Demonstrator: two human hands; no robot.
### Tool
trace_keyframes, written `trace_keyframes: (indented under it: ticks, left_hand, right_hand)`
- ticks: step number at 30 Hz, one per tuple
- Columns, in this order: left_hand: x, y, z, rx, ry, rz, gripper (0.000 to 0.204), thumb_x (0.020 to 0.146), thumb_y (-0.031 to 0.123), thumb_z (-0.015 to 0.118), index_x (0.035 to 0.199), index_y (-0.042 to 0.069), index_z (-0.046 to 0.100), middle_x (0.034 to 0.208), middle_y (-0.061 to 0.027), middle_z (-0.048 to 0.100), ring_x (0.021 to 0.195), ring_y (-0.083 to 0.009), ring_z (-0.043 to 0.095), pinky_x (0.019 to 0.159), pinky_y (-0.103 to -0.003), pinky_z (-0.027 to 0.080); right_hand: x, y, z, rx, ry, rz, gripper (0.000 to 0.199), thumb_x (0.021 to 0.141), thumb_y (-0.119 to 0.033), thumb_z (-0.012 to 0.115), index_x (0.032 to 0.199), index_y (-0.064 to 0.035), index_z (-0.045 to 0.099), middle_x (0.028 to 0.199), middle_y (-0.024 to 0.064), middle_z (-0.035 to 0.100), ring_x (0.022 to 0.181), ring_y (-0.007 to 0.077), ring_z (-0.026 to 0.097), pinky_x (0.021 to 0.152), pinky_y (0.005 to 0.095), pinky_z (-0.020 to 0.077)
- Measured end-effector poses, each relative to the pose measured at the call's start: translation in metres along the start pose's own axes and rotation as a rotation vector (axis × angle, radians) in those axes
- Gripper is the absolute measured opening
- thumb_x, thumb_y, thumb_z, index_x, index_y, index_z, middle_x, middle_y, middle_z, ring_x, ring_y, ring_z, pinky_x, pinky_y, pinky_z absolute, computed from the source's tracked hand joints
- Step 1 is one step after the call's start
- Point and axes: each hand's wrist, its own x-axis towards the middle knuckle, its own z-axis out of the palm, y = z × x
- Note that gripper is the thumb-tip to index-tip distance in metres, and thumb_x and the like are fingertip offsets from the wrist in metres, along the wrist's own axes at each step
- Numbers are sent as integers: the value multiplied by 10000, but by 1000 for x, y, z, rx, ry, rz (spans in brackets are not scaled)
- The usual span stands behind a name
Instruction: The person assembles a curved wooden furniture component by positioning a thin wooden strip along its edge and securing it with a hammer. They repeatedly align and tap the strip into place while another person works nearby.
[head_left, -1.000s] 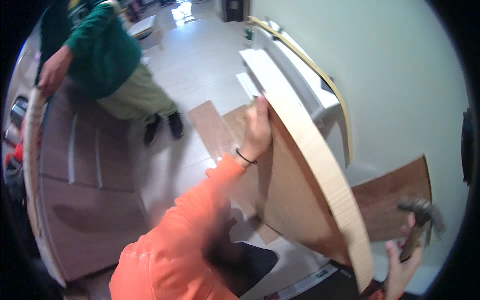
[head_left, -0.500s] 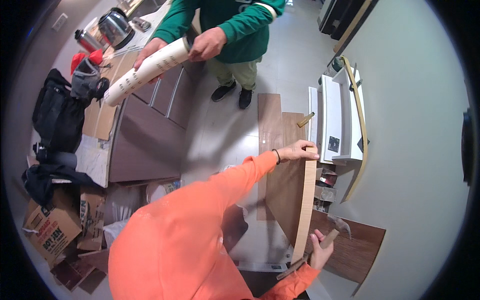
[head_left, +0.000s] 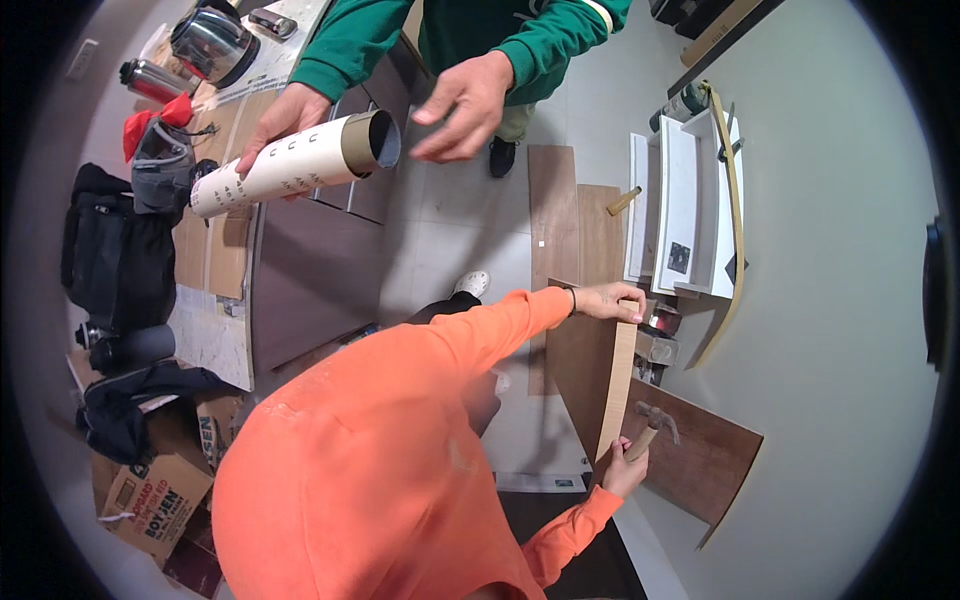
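In the head view, my left hand (head_left: 608, 300) grips the far end of a brown wooden panel (head_left: 575, 360) that stands on its side, fingers curled over its pale edge (head_left: 617, 375). My right hand (head_left: 625, 472) is wrapped round the wooden handle of a claw hammer (head_left: 641, 443), beside the panel's near end. The hammer's metal head points up and away from me. Across from me, a person in a green sweatshirt (head_left: 560, 45) holds a printed white paper roll (head_left: 275, 165) in one hand; that person's other hand (head_left: 465, 105) is free, fingers apart.
Flat brown boards (head_left: 552, 240) lie on the floor ahead. To the right stand a white drawer-like unit (head_left: 675, 215), a long curved strip (head_left: 735, 200) and another brown board (head_left: 695, 450). A counter on the left carries a kettle (head_left: 212, 45), a black bag (head_left: 115, 250) and cardboard.
My right hand has moved forward along the panel, and the hammer now tilts more upright. The other person's one hand has come off the roll's end. My left hand keeps hold of the panel.
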Motion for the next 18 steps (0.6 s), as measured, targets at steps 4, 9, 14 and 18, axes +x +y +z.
trace_keyframes:
  ticks: [4,9,14,18]
  left_hand:
    - [-11,22,9,575,122,171,188,901,264,677,967,108,596,1106,-84,560,1079,-247,544,972,-399,404]
    - [-26,36,36,1311,38,600,158,809,209,663,941,159,592,1072,-70,561,1185,-254,520,1091,-544,336]
    - [-37,26,56,1429,-99,542,270,821,287,665,1031,142,576,1057,-77,567,1191,-238,528,1117,-552,300]
    - [-39,10,102,1380,-276,602,348,870,393,646,1114,150,598,1124,-59,594,1181,-231,545,1119,-545,267]
  right_hand:
    - [-8,-1,13,-158,66,-5,212,796,-41,743,928,21,590,836,158,683,805,322,665,774,412,504]
    - [-13,0,22,-350,202,-55,294,881,-219,697,1033,13,599,920,276,655,877,488,605,751,524,467]
    - [-20,7,26,-127,204,40,233,882,-199,685,968,-5,589,895,245,647,879,454,616,732,509,466]
    - [-48,13,24,-72,557,10,280,938,-255,644,978,17,593,878,190,645,806,389,611,737,465,475]
